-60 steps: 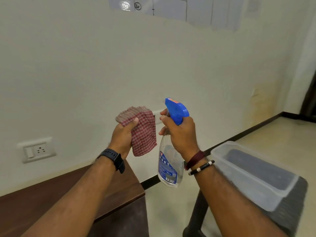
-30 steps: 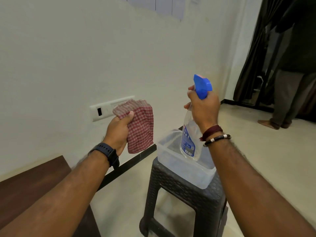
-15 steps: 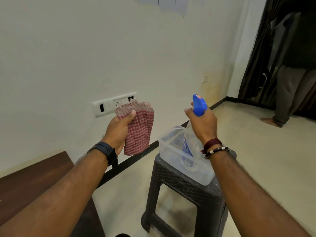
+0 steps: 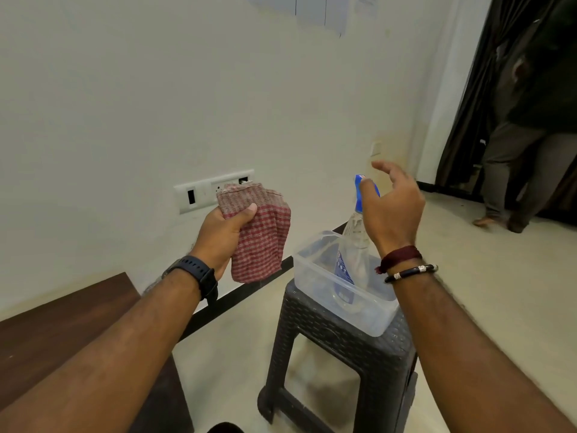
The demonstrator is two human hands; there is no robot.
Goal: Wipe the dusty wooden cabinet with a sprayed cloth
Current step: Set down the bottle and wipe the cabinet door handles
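- Release of the blue-triggered clear plastic spray bottle [image 4: 351, 264]: half a second ago the right hand [image 4: 394, 214] gripped its neck; now the fingers are spread and relaxed, holding nothing, hovering just behind the trigger head.
- Bottle position: upright, slightly tilted, its base inside the translucent rectangular plastic tub [image 4: 362, 310], near the tub's far-right corner; the tub rests on top of the dark woven-pattern plastic stool [image 4: 340, 351].
- Meaning for the task, as a judgement: spraying appears finished and the sprayer is put away, so wiping comes next.
- Left hand [image 4: 220, 237]: fingers and thumb curled round the red-and-white checked cloth [image 4: 260, 235], held bunched at its top, the lower folds hanging free in front of the white wall switch plate [image 4: 199, 190].
- Cloth appearance: soft, crumpled, folded in layers; whether it is damp cannot be told.
- Dark brown wooden cabinet [image 4: 62, 332]: at the lower left, against the wall; only part of its flat top and right edge show. The cloth is held well apart from it, up and to the right. Dust is not discernible.
- Background: another person stands by the dark curtain [image 4: 468, 89].
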